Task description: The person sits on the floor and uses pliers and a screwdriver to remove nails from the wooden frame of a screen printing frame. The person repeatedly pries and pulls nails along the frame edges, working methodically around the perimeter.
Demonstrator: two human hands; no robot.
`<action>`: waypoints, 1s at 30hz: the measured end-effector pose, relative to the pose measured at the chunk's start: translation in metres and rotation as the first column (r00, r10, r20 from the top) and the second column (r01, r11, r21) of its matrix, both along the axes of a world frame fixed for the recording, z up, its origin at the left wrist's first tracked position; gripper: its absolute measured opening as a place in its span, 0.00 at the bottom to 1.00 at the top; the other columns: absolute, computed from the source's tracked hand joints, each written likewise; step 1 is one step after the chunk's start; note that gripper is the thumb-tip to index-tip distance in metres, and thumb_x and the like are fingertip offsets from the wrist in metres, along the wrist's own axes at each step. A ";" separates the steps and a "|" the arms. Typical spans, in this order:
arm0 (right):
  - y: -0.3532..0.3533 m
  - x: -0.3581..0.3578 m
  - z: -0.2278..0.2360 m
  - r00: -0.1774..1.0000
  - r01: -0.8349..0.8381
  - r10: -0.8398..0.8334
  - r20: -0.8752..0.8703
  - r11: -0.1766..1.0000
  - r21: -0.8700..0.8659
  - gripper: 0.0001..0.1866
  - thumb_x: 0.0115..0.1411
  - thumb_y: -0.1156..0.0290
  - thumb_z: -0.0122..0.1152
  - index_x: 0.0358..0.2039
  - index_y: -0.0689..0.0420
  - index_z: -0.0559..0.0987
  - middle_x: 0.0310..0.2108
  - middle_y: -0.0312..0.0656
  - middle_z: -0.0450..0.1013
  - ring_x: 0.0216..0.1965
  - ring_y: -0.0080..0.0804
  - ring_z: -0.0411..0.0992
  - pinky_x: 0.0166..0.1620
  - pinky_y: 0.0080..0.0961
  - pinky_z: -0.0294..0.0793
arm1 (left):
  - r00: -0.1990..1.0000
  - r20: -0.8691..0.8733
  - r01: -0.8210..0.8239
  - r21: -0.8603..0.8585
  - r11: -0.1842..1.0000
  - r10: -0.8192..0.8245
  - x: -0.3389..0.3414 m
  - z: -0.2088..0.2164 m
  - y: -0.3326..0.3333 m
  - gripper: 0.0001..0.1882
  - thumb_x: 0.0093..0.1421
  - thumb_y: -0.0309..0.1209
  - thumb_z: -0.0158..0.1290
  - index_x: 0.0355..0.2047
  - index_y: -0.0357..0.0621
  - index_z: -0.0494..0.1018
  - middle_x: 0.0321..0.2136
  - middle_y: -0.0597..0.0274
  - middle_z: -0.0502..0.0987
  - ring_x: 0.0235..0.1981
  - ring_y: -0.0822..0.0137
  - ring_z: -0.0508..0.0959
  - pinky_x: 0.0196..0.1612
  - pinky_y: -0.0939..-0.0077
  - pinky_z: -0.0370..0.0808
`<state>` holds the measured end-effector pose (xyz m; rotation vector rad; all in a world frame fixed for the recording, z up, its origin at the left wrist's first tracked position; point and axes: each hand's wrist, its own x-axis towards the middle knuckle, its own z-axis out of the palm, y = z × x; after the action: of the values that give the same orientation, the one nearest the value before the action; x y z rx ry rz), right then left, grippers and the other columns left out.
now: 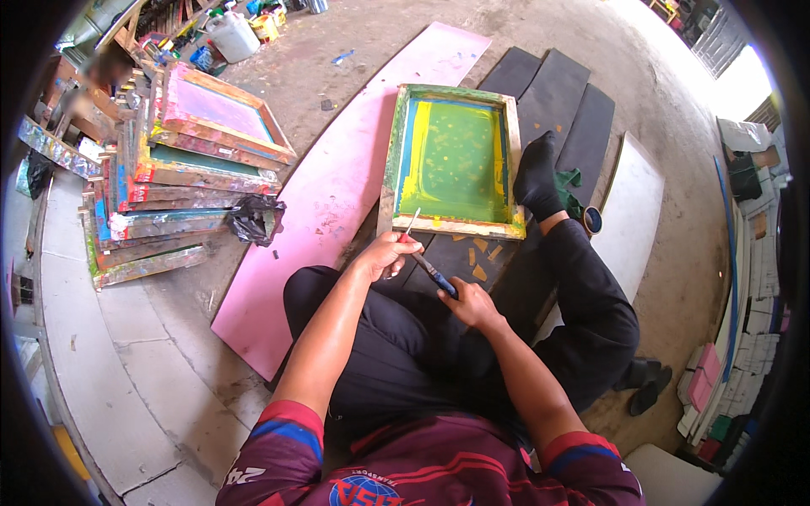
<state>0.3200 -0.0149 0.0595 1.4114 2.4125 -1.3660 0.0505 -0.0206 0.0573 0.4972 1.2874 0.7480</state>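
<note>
My left hand (386, 256) is closed round a small red-handled tool (406, 239), its thin pale blade pointing up and away from me. In my right hand (472, 304) is a blue-handled brush (442, 282), slanting up and left so that its head comes close to my left fingers. Whether the two tools touch I cannot tell. Just beyond both hands lies a wooden-framed printing screen (456, 160), its green mesh streaked with yellow paint. Scraps of yellowish material (479, 272) are scattered at its near edge.
Stacked paint-stained screens (181, 194) and a black plastic bag (256, 218) stand at left. Beneath the work lie a long pink board (337, 160) and dark boards (540, 93). My socked foot (537, 173) rests beside the screen, near a small round container (592, 221) and green cloth (569, 192).
</note>
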 end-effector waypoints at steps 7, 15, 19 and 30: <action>0.004 0.002 -0.011 0.981 0.013 -0.054 -0.189 0.976 -0.215 0.21 0.69 0.54 0.59 0.49 0.61 0.78 0.32 0.51 0.79 0.36 0.47 0.79 0.42 0.42 0.76 | 0.981 -0.166 -0.092 0.057 0.994 0.101 -0.005 -0.015 0.000 0.13 0.62 0.34 0.65 0.37 0.38 0.74 0.26 0.64 0.76 0.12 0.78 0.66 0.14 0.78 0.65; 0.013 0.026 -0.035 0.820 0.395 -0.533 -0.209 0.791 -0.468 0.18 0.71 0.53 0.58 0.46 0.56 0.75 0.32 0.35 0.75 0.31 0.23 0.77 0.26 0.25 0.72 | 0.659 -0.472 -0.571 0.193 0.798 0.586 -0.053 -0.032 0.011 0.16 0.59 0.39 0.68 0.31 0.42 0.75 0.18 0.67 0.73 0.10 0.74 0.66 0.12 0.73 0.61; 0.012 0.019 -0.023 0.770 0.521 -0.628 -0.112 0.721 -0.457 0.19 0.71 0.57 0.58 0.47 0.62 0.76 0.27 0.36 0.73 0.27 0.25 0.72 0.32 0.30 0.73 | 0.413 -0.471 -0.831 0.154 0.534 0.779 -0.085 -0.043 0.017 0.15 0.60 0.35 0.67 0.26 0.45 0.70 0.16 0.66 0.72 0.10 0.71 0.67 0.11 0.73 0.60; 0.023 0.013 -0.059 0.820 0.558 -0.572 0.013 0.793 -0.246 0.32 0.66 0.52 0.59 0.64 0.60 0.72 0.44 0.57 0.79 0.47 0.49 0.79 0.51 0.40 0.75 | 0.370 -0.427 -0.845 0.214 0.490 0.825 -0.084 -0.055 0.018 0.16 0.62 0.40 0.65 0.30 0.44 0.71 0.21 0.64 0.74 0.10 0.71 0.67 0.10 0.74 0.60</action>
<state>0.3331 0.0080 0.0003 2.1467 1.8168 -1.7538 -0.0335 -0.0030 0.0021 -0.1053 2.0759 1.5268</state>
